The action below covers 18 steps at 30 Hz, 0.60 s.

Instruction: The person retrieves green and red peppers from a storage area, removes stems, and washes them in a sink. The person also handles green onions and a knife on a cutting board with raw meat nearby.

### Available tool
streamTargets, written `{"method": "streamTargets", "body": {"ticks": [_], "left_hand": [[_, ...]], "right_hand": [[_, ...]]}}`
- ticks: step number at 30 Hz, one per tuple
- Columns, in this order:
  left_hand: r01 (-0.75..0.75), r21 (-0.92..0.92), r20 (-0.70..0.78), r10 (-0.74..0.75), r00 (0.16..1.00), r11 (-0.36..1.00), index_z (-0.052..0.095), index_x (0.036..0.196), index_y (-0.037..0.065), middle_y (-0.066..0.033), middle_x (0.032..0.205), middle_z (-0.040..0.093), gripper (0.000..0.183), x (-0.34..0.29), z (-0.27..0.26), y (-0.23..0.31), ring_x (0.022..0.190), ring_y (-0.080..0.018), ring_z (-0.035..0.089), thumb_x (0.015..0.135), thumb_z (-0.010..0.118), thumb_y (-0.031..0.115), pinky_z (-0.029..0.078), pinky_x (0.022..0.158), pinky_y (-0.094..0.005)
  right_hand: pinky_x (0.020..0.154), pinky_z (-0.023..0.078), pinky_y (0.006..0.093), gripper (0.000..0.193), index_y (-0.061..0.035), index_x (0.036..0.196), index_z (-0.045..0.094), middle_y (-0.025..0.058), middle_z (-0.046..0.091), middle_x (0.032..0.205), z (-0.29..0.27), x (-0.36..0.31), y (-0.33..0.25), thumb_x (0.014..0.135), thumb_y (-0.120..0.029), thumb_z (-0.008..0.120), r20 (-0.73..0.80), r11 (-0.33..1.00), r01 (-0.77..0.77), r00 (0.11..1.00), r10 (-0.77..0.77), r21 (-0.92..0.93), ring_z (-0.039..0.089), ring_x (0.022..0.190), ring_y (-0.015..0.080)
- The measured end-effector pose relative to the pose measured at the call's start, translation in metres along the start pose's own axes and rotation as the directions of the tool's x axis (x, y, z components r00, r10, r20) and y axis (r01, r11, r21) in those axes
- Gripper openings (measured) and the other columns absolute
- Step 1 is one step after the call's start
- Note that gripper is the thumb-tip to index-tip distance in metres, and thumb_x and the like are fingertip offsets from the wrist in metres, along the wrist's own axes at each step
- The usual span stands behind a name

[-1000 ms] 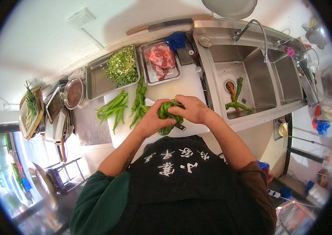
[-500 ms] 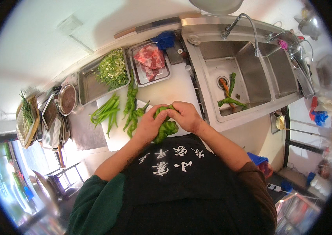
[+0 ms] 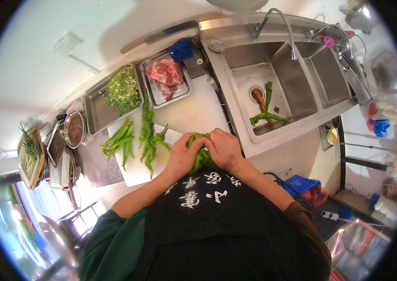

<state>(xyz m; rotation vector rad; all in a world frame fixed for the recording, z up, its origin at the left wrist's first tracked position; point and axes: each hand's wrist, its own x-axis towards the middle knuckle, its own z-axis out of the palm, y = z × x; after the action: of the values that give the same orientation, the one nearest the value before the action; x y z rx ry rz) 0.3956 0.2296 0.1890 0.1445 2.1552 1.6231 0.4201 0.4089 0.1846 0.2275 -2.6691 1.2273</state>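
Bright overall. Window [image 3: 41, 199] lower left blown out, view through it smeared. Soft shadow on the pale wall [image 3: 25, 61]. Dull highlights on the steel sink [image 3: 250, 147]; apron [image 3: 208, 243] nearly black, folds lost. Fisheye: black corners, straight edges bowed, bluish fringe at rim. Left hand [image 3: 182, 155], right hand [image 3: 224, 149] fairly sharp; lower-right rack [image 3: 358, 248] blurred.

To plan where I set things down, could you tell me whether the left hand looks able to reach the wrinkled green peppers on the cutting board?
Probably yes: nothing stands between the left hand and the wrinkled green peppers, though it is holding other green peppers.
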Motion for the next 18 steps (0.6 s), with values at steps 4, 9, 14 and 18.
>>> {"method": "streamTargets", "body": {"ticks": [4,9,14,18], "left_hand": [[0.045,0.040,-0.022,-0.044,0.999,0.998,0.065,0.118,0.001,-0.0186,0.104,0.072,0.038,-0.002,0.007,-0.004,0.096,-0.0289,0.068,0.101,0.067,0.034,0.052,0.087,-0.0368],[0.036,0.094,-0.009,-0.036,0.999,0.995,0.065,0.119,0.000,-0.0187,0.106,0.071,0.039,0.002,0.013,-0.002,0.098,-0.0282,0.068,0.101,0.065,0.035,0.052,0.089,-0.0365],[0.065,-0.185,0.330,0.000,0.944,0.981,0.065,0.120,-0.001,-0.0055,0.106,0.070,0.038,0.014,-0.002,0.000,0.096,-0.0133,0.063,0.104,0.062,0.034,0.051,0.087,-0.0301],[0.207,-0.343,0.425,-0.045,0.904,0.916,0.065,0.120,0.000,-0.0048,0.105,0.069,0.036,0.012,0.002,0.004,0.095,-0.0122,0.062,0.104,0.062,0.032,0.051,0.086,-0.0295]], "right_hand": [[0.065,0.048,0.0505,0.027,-0.0061,0.080,0.059,0.0169,0.059,0.078,-0.002,-0.005,-0.002,0.095,-0.027,0.064,-0.016,0.998,-0.028,0.999,0.028,-0.051,0.060,0.073,0.0404],[0.066,0.048,0.0488,0.030,-0.0047,0.080,0.059,0.0185,0.060,0.080,-0.006,-0.008,0.005,0.097,-0.030,0.063,0.001,0.993,-0.074,0.997,0.075,-0.091,0.061,0.075,0.0398],[0.063,0.046,0.0427,0.030,-0.0010,0.085,0.061,0.0180,0.056,0.074,-0.042,-0.009,0.019,0.100,-0.027,0.061,0.418,0.820,-0.380,0.888,0.193,0.427,0.060,0.068,0.0292],[0.057,0.045,0.0346,0.026,-0.0035,0.086,0.062,0.0052,0.053,0.067,-0.043,-0.022,0.030,0.102,-0.024,0.060,0.522,0.567,-0.528,0.831,0.193,0.632,0.055,0.061,0.0134]]}}
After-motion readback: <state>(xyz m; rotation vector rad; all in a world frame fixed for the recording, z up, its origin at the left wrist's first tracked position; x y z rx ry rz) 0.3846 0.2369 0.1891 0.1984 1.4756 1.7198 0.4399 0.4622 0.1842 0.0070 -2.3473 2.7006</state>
